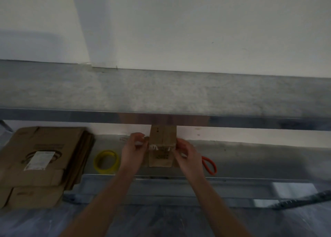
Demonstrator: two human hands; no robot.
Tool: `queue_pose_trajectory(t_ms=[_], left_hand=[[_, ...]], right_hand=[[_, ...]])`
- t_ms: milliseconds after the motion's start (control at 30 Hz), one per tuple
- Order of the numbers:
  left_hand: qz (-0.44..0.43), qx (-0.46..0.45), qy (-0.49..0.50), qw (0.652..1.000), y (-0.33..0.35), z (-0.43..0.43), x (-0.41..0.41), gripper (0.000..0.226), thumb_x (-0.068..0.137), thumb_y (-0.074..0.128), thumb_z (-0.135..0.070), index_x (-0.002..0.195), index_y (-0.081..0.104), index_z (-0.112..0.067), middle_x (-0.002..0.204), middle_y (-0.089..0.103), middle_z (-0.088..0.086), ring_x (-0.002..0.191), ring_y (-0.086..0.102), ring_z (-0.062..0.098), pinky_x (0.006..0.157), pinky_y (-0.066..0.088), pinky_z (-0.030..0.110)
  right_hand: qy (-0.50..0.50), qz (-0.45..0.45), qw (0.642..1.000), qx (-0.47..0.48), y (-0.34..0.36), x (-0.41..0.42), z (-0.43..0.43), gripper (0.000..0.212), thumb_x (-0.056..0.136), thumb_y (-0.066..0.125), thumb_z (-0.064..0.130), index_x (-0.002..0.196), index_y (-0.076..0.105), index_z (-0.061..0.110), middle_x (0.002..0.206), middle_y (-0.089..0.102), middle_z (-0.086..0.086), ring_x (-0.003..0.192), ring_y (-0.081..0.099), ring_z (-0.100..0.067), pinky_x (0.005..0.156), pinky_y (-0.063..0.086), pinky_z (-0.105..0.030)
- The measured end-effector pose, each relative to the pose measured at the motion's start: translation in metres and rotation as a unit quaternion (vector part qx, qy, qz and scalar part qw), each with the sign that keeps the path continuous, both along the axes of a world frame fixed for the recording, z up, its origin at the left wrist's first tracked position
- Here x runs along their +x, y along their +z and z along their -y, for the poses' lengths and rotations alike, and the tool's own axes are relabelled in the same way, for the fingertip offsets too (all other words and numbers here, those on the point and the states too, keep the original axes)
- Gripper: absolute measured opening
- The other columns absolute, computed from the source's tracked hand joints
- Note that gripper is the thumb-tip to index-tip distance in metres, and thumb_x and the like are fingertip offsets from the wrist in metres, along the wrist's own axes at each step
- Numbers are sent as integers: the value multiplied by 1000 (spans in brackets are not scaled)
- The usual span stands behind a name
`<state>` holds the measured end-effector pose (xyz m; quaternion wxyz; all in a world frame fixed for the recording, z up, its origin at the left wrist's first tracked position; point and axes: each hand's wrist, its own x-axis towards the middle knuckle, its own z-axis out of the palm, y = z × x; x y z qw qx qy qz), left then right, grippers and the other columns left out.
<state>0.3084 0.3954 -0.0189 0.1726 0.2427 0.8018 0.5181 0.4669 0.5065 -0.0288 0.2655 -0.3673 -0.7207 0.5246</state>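
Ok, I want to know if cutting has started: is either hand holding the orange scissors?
No, the orange scissors lie on the shelf, while the left hand and right hand both hold the small cardboard box.

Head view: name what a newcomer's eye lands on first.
The small cardboard box at the middle of the metal shelf draws the eye first, gripped at its sides by the left hand and the right hand. A yellow roll lies left of the hands, orange scissor handles lie to their right, and a stack of flattened cartons fills the shelf's left end.
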Motion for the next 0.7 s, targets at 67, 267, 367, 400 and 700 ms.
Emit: queue_pose_trajectory(t_ms=[67,267,367,400,700], left_hand=[[-48,-34,4,998,2,-4,-2,20,89,66,-16,97,52,-29,99,53,-11,86,56,6,69,44,17],[-125,-32,-61,990,-1,8,6,22,95,56,-16,102,55,-38,85,59,-27,78,58,-13,61,41,0],[-127,-6,-102,987,-1,13,9,28,96,54,-31,122,52,-40,102,58,-31,86,61,-11,71,45,1],[-121,-4,-112,986,-1,13,7,33,94,57,-35,127,53,-36,109,59,-26,88,62,-8,77,48,5],[-224,-42,-168,959,-11,0,-8,39,89,66,-29,125,57,-17,126,55,4,95,63,17,83,54,27]], right_hand=[[-8,5,1000,9,-2,-2,-2,30,90,70,22,119,64,30,104,67,25,96,63,10,82,47,-5],[-9,-34,999,35,-4,-1,0,41,88,72,14,124,62,30,111,70,19,102,66,2,88,51,-15],[-5,-31,998,46,-3,-3,0,41,88,72,17,123,63,34,109,70,22,100,66,3,87,50,-12],[-7,-27,998,53,-3,-5,-1,40,87,73,17,123,64,34,109,70,23,100,66,4,86,52,-13],[-38,44,990,132,-12,-16,3,37,89,69,19,123,60,25,110,67,8,97,66,-10,82,58,-36]])
